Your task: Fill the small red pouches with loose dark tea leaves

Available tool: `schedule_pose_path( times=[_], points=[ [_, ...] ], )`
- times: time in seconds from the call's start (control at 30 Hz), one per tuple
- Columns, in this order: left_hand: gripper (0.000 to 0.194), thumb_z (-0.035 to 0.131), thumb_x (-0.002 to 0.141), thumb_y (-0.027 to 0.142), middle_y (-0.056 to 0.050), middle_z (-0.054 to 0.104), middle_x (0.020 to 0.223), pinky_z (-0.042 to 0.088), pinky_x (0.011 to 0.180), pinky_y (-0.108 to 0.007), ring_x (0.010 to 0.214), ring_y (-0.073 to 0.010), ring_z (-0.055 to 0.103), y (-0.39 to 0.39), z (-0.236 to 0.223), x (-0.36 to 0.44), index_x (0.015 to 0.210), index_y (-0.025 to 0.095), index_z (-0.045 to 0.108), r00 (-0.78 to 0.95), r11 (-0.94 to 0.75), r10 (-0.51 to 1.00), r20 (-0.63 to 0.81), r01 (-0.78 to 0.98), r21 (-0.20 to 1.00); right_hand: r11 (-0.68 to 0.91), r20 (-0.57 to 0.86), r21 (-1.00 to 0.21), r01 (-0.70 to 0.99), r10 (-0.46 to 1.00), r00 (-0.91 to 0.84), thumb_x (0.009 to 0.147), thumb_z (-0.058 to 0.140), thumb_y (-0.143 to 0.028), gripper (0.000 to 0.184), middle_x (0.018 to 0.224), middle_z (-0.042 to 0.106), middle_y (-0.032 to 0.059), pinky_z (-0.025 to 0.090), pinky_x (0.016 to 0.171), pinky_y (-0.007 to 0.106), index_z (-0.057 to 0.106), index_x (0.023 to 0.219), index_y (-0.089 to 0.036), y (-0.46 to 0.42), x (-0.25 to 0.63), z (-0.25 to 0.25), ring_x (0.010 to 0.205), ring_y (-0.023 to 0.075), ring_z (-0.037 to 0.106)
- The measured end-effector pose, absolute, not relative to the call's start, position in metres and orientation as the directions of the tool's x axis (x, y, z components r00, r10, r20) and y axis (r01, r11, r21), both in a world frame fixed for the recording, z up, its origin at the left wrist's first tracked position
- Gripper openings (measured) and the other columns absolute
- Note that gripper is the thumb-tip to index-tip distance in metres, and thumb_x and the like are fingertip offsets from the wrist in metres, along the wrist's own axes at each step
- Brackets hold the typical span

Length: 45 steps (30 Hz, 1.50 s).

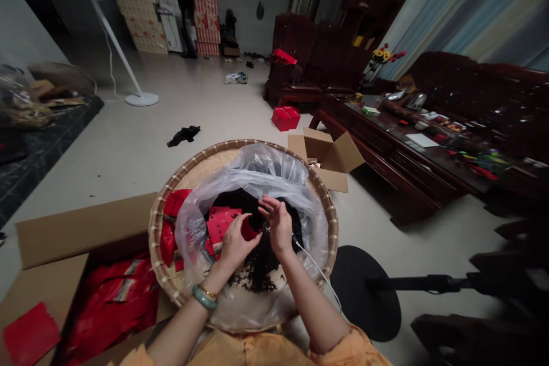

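Note:
My left hand (237,242) is closed around a small dark-red packet (247,230), its thumb and fingers on either side of it. Close by on the right is my right hand (277,224), fingers stretched toward the packet and apart; I see nothing held in them. Both hands are over a clear plastic bag (253,180) spread open in a round woven bamboo tray (155,240). Loose black dried leaf-like material (259,271) lies in the bag. Several flat red packets (221,223) rest on it, left of my left hand.
A cardboard box (51,283) full of red packets stands at left, another open box (330,154) beyond the tray. A white cable (317,266) crosses the tray's right rim. A black round base (364,291) stands at right, a cluttered dark table (386,137) behind.

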<state>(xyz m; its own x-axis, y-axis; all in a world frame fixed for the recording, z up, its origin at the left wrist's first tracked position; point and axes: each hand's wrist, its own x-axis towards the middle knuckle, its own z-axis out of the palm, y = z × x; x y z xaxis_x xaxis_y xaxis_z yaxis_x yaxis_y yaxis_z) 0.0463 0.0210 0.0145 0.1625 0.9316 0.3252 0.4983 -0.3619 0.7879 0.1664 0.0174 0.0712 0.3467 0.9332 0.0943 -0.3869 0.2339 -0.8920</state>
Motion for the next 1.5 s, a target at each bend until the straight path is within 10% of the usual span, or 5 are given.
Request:
schedule_pose_path(
  times=[0.17,0.4,0.67,1.07,1.5],
  points=[
    [0.054,0.065,0.071,0.031,-0.012,0.059,0.114,0.049,0.087,-0.042,0.104,-0.0256,0.059,0.022,0.009,0.042,0.120,0.018,0.045,0.147,-0.397,0.912,0.382,0.544,0.739,0.085,0.110,-0.992,0.088,0.938,0.328,0.083,0.051,-0.044,0.031,0.115,0.055,0.0090,0.049,0.085,0.037,0.065,0.100,-0.022,0.009,0.187,0.048,0.106,0.0223,0.054],
    [0.068,0.060,0.075,0.022,-0.012,0.052,0.115,0.048,0.086,-0.042,0.106,-0.0277,0.054,0.018,0.016,0.042,0.137,0.021,0.031,0.199,-0.427,0.898,0.391,0.603,0.674,0.290,0.405,-0.789,0.542,0.908,0.104,0.077,0.063,-0.030,0.028,0.112,0.050,0.0093,0.047,0.087,0.036,0.064,0.104,-0.025,-0.018,0.179,0.041,0.103,0.0221,0.052],
    [0.081,0.065,0.070,0.029,-0.014,0.048,0.117,0.045,0.089,-0.046,0.110,-0.0314,0.049,0.019,0.016,0.042,0.139,0.018,0.023,0.170,-0.389,0.911,0.376,0.659,0.644,0.261,0.338,-0.873,0.411,0.933,0.126,0.080,0.061,-0.028,0.012,0.082,0.056,0.0038,0.046,0.056,0.023,0.070,0.078,-0.021,-0.014,0.183,0.048,0.067,0.0127,0.056],
    [0.063,0.061,0.074,0.026,-0.017,0.053,0.119,0.044,0.089,-0.045,0.106,-0.0300,0.051,0.019,0.013,0.048,0.131,0.014,0.036,0.233,-0.492,0.853,0.468,0.658,0.570,0.296,0.445,-0.793,0.532,0.878,0.174,0.078,0.064,-0.025,0.009,0.096,0.060,0.0059,0.044,0.086,0.038,0.073,0.082,-0.027,-0.012,0.180,0.057,0.095,0.0211,0.053],
    [0.073,0.067,0.067,0.027,-0.016,0.054,0.119,0.043,0.090,-0.047,0.107,-0.0305,0.051,0.023,0.017,0.046,0.132,0.015,0.035,0.101,-0.397,0.882,0.460,0.685,0.611,0.290,0.373,-0.827,0.482,0.924,0.084,0.078,0.061,-0.029,0.027,0.108,0.056,0.0087,0.050,0.065,0.026,0.065,0.105,-0.024,-0.013,0.185,0.061,0.085,0.0172,0.058]
  ],
)
